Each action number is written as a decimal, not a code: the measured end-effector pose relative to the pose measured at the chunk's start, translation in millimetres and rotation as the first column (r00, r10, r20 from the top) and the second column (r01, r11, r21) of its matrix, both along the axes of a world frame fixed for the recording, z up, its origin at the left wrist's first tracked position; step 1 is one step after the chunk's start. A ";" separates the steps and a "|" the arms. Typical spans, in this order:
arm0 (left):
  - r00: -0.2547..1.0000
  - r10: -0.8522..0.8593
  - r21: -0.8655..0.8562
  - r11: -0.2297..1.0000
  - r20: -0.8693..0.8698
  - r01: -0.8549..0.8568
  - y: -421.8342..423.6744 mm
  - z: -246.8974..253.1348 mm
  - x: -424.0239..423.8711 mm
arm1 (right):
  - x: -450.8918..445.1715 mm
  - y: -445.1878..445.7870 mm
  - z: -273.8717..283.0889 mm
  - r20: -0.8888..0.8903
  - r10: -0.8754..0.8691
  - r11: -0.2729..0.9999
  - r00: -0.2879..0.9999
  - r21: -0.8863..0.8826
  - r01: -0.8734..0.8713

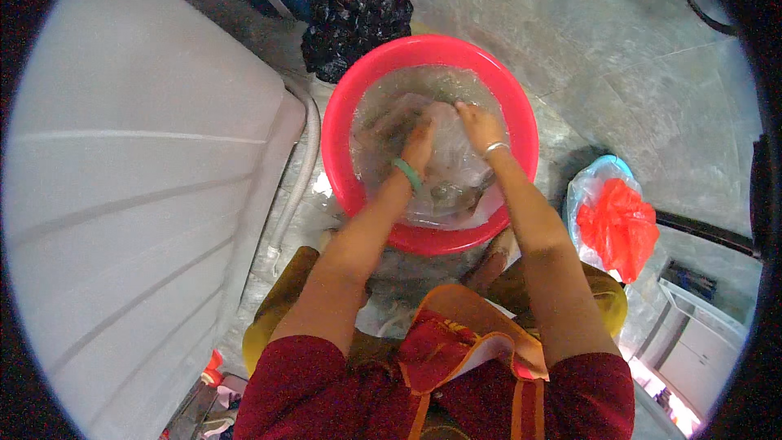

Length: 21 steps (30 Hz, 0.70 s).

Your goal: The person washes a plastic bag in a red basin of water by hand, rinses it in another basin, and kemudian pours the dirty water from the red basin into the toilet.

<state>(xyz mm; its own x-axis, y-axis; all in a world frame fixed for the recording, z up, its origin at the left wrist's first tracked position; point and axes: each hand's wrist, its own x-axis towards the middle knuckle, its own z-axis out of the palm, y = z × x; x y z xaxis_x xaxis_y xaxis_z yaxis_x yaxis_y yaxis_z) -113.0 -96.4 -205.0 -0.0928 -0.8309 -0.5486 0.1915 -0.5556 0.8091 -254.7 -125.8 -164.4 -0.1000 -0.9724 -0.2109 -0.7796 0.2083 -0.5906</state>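
A red plastic basin (429, 244) of cloudy water stands on the floor between my feet. Thin translucent plastic, which looks like a bag (455, 150), lies spread in the water. My right hand (482, 125), with a silver bangle at its wrist, pinches the plastic near the basin's right side. My left hand (420, 143), with a green bangle, reaches into the middle against the plastic. Its fingers are blurred and partly hidden by plastic and water, so their grip does not show.
On the left rises a large pale grey appliance-like body (146, 153), with a ribbed hose (305, 159) along its base. A black plastic bag (357, 18) touches the area behind the basin. To the right stands a lined blue bin (613, 163) with a red plastic bag (620, 226).
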 end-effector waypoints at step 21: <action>0.606 -0.407 -0.467 0.394 0.684 0.792 6.2 164.1 67.0 | -38.0 86.3 137.3 0.171 0.153 0.770 0.973 -0.638 -0.009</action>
